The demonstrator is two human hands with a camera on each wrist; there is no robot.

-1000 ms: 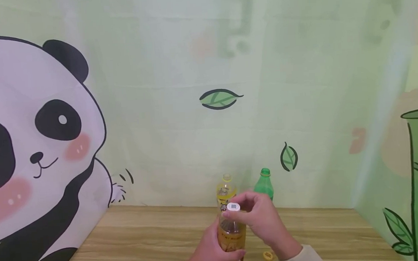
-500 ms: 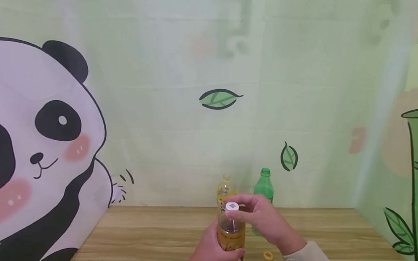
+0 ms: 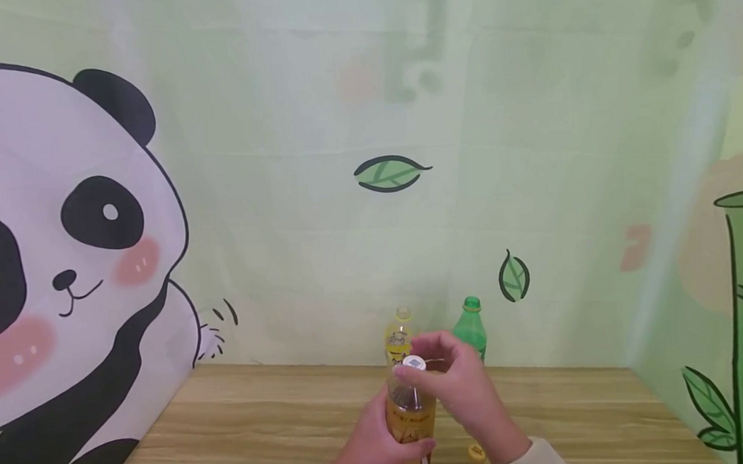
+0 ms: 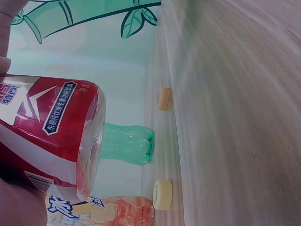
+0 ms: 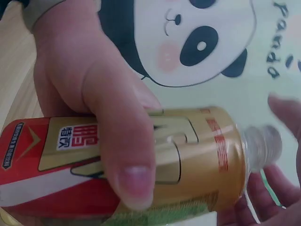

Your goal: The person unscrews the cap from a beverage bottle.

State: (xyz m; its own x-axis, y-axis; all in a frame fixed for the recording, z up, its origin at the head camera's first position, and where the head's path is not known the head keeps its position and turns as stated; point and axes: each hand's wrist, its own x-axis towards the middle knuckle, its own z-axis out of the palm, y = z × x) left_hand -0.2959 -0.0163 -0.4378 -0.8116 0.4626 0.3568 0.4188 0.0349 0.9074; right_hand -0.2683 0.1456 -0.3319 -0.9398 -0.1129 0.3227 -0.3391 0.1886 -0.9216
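Note:
In the head view, my left hand (image 3: 374, 441) wraps round the body of a drink bottle (image 3: 412, 425) with a gold and red label and holds it upright. A whitish cap (image 3: 414, 363) tops its neck. Around this cap my right hand (image 3: 457, 379) is spread, thumb at the near edge and forefinger raised behind it. The right wrist view shows a gap between the right thumb (image 5: 284, 110) and the bottle's pale ridged top (image 5: 263, 148). In the left wrist view, the bottle's red lower end (image 4: 56, 127) hangs clear of the table.
Behind stand an uncapped yellow-labelled bottle (image 3: 400, 337) and an uncapped green bottle (image 3: 472, 329). A yellow cap (image 3: 476, 453) lies on the wooden table (image 3: 243, 424); the left wrist view shows an orange cap (image 4: 163, 99) and a yellow cap (image 4: 162, 194). A panda-print cloth (image 3: 280, 195) hangs behind.
My right hand's fingers closed in on the cap half a second ago, and now the forefinger is raised and the wrist turned back. My left hand and the bottle have stayed in place.

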